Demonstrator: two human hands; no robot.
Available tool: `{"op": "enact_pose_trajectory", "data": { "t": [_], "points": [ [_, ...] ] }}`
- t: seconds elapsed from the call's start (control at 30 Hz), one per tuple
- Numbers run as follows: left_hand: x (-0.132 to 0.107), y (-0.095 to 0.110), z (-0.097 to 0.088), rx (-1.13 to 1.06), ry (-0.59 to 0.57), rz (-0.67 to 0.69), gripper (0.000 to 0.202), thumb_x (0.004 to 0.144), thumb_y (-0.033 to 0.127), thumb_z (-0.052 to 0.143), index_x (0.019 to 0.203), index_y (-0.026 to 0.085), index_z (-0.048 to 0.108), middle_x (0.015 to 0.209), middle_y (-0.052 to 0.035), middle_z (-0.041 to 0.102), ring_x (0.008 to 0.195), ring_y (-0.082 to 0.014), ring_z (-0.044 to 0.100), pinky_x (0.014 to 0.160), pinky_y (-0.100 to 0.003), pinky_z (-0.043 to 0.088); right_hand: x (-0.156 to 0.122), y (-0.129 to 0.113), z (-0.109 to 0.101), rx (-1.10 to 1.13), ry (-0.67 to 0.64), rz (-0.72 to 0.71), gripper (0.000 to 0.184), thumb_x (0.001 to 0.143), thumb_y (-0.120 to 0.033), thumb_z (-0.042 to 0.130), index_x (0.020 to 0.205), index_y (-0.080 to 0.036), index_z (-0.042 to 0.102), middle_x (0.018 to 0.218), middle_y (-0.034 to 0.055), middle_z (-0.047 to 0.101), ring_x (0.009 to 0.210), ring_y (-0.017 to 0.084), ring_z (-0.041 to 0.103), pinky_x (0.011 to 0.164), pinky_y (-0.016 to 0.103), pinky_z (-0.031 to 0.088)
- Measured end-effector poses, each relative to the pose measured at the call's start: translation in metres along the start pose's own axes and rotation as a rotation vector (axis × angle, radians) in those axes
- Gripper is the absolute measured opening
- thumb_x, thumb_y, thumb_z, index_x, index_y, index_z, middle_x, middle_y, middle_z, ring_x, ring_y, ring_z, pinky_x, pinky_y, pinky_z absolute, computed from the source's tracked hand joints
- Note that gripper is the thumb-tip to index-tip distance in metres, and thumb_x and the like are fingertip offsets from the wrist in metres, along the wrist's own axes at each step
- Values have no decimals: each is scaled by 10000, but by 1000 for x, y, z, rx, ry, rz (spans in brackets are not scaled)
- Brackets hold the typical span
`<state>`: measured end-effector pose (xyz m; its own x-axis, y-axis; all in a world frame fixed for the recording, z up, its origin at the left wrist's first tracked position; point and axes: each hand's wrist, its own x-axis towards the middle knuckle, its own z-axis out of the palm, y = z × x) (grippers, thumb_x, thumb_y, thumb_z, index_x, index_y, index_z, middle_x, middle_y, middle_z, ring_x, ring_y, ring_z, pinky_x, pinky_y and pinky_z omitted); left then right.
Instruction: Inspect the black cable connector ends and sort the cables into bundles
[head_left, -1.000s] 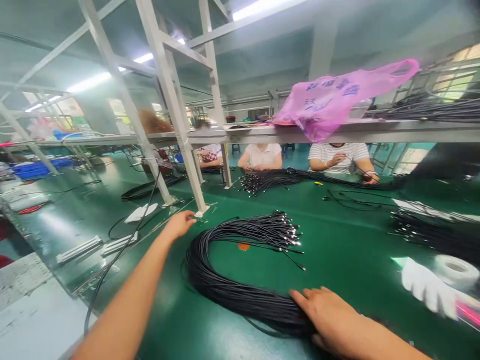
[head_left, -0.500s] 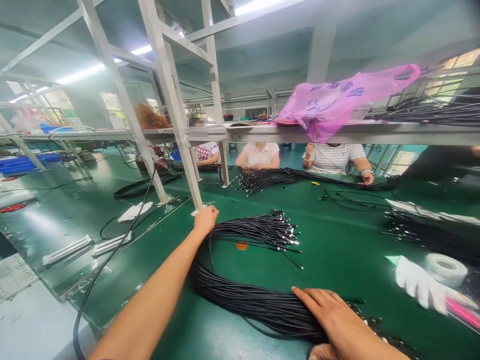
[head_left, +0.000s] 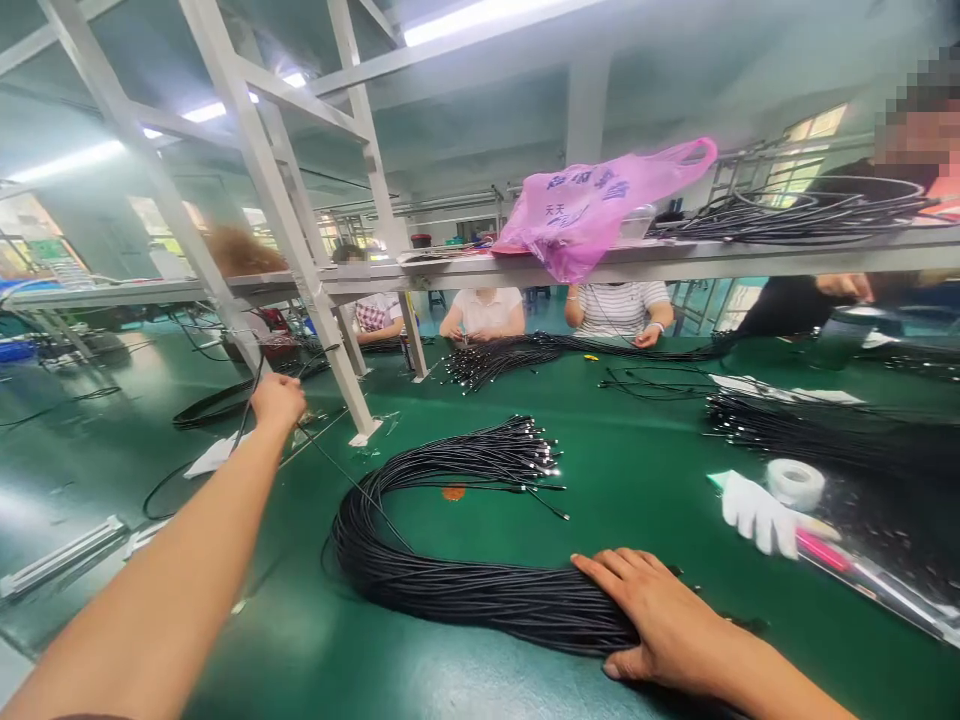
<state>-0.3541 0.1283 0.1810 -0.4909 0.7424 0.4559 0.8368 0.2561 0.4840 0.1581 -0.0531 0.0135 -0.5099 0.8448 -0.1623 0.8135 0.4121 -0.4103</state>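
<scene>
A thick bundle of black cables (head_left: 465,595) lies bent in a U on the green table, its far ends tipped with silvery connectors. My right hand (head_left: 649,615) rests over the near leg of the bundle, fingers across the top and thumb at the near side, holding it down. Beyond that hand the near cable ends are mostly hidden. To the left of the bend, my left hand (head_left: 277,402) is closed above the table on a single black cable (head_left: 334,460), which stretches from the fist back to the bundle.
White metal posts (head_left: 330,350) carry a shelf with a pink plastic bag (head_left: 581,215). More cable bundles (head_left: 495,362) lie across the table, where several people sit. A white glove (head_left: 754,512) and a tape roll (head_left: 795,483) are at the right.
My left hand has moved left from the far leg of the bundle, drawing a single cable out with it. My right hand stays on the bundle; the view has swung right.
</scene>
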Motion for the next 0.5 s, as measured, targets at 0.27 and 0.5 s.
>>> {"op": "enact_pose_trajectory", "data": {
  "t": [0.27,0.5],
  "points": [
    [-60,76,92,-43,-371,454,226,911,296,549,1040,163,678,1043,-89,733,954,-246,681,890,-348,515,4,3,4,-53,55,-50,974,613,-398,878,1474,-212,461,1301,140,589,1200,357,516,1084,511,361],
    [-183,100,99,-123,-681,798,434,886,471,552,1214,203,644,1264,-100,670,1171,-261,620,1045,-356,474,9,-7,-11,-221,27,-106,547,692,-309,800,1182,-146,621,1098,150,667,974,315,651,840,407,522]
  ]
}}
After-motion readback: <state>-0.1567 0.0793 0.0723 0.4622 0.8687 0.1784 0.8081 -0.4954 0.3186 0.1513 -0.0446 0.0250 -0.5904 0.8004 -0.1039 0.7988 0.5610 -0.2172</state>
